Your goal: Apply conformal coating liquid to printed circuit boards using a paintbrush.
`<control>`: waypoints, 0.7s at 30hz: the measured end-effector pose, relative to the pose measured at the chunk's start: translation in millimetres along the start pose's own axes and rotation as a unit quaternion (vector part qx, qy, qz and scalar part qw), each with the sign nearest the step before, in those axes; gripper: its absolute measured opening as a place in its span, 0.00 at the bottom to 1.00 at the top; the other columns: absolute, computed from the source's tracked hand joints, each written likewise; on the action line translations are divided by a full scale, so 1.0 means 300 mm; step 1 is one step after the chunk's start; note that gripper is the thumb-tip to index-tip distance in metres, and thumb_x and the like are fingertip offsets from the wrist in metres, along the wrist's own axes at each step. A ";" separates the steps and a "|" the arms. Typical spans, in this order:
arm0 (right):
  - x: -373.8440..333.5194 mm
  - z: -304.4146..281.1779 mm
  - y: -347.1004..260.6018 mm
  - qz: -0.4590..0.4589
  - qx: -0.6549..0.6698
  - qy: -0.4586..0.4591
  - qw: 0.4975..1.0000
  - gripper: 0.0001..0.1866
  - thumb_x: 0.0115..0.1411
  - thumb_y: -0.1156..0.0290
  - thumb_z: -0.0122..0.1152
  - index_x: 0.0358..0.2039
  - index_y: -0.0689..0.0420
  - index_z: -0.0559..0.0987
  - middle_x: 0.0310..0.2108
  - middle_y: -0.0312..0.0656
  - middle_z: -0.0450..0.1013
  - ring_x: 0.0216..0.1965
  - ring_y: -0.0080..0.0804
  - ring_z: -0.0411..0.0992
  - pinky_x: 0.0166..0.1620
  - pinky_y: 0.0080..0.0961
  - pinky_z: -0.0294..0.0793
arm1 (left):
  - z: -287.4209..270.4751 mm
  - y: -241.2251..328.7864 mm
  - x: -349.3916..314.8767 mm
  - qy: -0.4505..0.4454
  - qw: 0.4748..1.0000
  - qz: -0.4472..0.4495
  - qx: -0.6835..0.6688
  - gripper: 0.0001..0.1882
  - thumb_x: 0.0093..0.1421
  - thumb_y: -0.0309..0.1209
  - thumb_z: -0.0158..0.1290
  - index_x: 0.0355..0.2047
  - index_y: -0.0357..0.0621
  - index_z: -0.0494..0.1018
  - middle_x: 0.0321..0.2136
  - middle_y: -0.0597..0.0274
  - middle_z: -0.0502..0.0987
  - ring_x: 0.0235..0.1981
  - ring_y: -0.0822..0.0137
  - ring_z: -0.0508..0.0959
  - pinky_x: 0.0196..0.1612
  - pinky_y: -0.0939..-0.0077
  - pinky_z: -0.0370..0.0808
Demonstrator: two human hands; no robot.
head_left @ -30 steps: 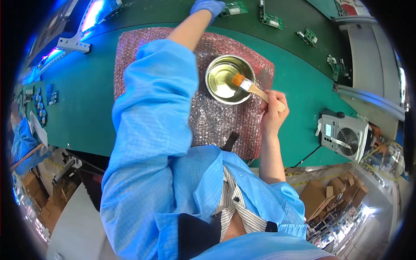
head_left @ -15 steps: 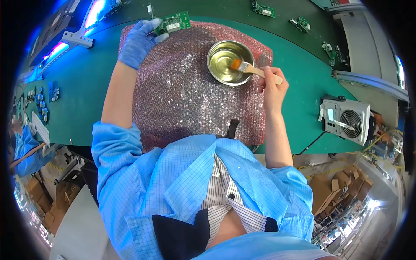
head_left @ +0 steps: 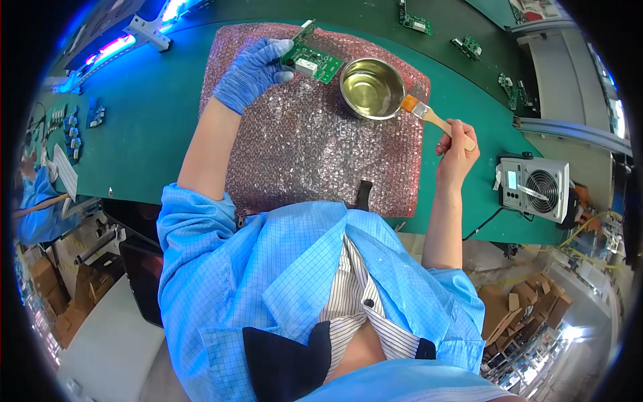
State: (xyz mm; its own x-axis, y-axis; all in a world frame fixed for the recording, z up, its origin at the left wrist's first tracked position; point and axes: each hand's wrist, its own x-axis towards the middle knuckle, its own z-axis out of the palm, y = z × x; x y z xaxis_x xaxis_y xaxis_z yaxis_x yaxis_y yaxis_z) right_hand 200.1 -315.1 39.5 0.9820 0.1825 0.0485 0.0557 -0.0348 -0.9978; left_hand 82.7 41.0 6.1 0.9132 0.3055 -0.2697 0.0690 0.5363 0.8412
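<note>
My gloved left hand pinches a green circuit board by its left end, above the bubble wrap. A white block-shaped part and a small upright board stand on it. To the right of the board sits a round metal bowl with clear yellowish liquid inside. My bare right hand is closed around the wooden handle of a flat brush. The brush's orange bristles are at the bowl's right rim, outside the liquid; whether they touch the rim I cannot tell.
Pinkish bubble wrap covers the middle of the green table. A grey fan unit stands at the right. More circuit boards lie at the far right, and blue ones at the left. A lit frame rises far left.
The brush has come out of the bowl and moved right with my right hand. My left hand has brought the circuit board right, closer to the bowl, and tilted it.
</note>
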 end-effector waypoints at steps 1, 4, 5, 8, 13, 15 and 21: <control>-0.005 0.003 0.005 -0.003 -0.005 -0.015 1.000 0.11 0.61 0.67 0.54 0.27 0.61 0.74 0.14 0.31 0.64 0.13 0.14 0.59 0.15 0.13 0.57 | 0.004 0.000 -0.002 0.003 1.000 -0.010 0.012 0.15 0.56 0.37 0.56 0.39 0.42 0.72 0.33 0.62 0.76 0.32 0.72 0.77 0.29 0.83 0.79; -0.002 -0.009 -0.001 -0.002 -0.028 -0.032 0.999 0.11 0.61 0.67 0.54 0.27 0.61 0.74 0.14 0.31 0.64 0.13 0.14 0.59 0.15 0.13 0.57 | 0.004 0.004 -0.013 -0.011 1.000 -0.016 0.023 0.15 0.56 0.38 0.56 0.38 0.41 0.72 0.33 0.63 0.76 0.33 0.73 0.77 0.29 0.83 0.78; 0.005 -0.015 -0.011 0.007 -0.040 -0.024 0.999 0.11 0.61 0.67 0.54 0.27 0.61 0.74 0.14 0.31 0.64 0.13 0.14 0.59 0.15 0.13 0.57 | 0.004 0.006 -0.016 -0.007 1.000 -0.016 0.026 0.16 0.56 0.39 0.56 0.39 0.41 0.72 0.33 0.63 0.76 0.33 0.73 0.77 0.29 0.83 0.78; 0.024 -0.015 -0.049 -0.013 -0.048 -0.010 0.999 0.10 0.61 0.67 0.54 0.28 0.62 0.75 0.14 0.31 0.65 0.14 0.14 0.60 0.16 0.13 0.57 | 0.010 0.004 -0.022 -0.023 0.999 -0.007 0.036 0.17 0.55 0.39 0.57 0.40 0.41 0.73 0.34 0.63 0.76 0.34 0.73 0.77 0.30 0.84 0.78; 0.048 0.073 -0.108 -0.090 -0.006 -0.144 0.986 0.09 0.60 0.70 0.56 0.33 0.63 0.77 0.17 0.33 0.68 0.17 0.15 0.63 0.19 0.14 0.60 | 0.063 -0.019 -0.031 -0.076 0.994 -0.012 0.075 0.20 0.55 0.41 0.57 0.43 0.41 0.74 0.35 0.63 0.77 0.34 0.74 0.77 0.31 0.84 0.77; 0.052 0.110 -0.127 -0.094 0.010 -0.222 0.970 0.09 0.59 0.71 0.57 0.36 0.63 0.77 0.19 0.33 0.69 0.19 0.16 0.64 0.22 0.14 0.62 | 0.090 -0.023 -0.033 -0.083 0.990 -0.029 0.106 0.19 0.54 0.41 0.58 0.42 0.42 0.74 0.33 0.64 0.77 0.31 0.75 0.77 0.30 0.84 0.77; 0.065 0.187 -0.139 -0.116 -0.005 -0.377 0.919 0.09 0.58 0.71 0.58 0.39 0.59 0.79 0.24 0.34 0.73 0.25 0.17 0.68 0.27 0.14 0.67 | 0.136 -0.017 -0.047 -0.113 0.982 -0.050 0.142 0.20 0.52 0.39 0.60 0.42 0.42 0.74 0.30 0.65 0.77 0.27 0.77 0.78 0.29 0.86 0.77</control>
State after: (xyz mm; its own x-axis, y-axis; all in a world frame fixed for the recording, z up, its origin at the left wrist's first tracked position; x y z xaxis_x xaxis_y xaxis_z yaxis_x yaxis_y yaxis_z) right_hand 206.7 -255.1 79.6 0.5401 0.8144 0.2122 0.2533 0.0831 -0.9638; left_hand 85.9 1.8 24.9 0.9596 0.0628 -0.2743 0.2434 0.3039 0.9211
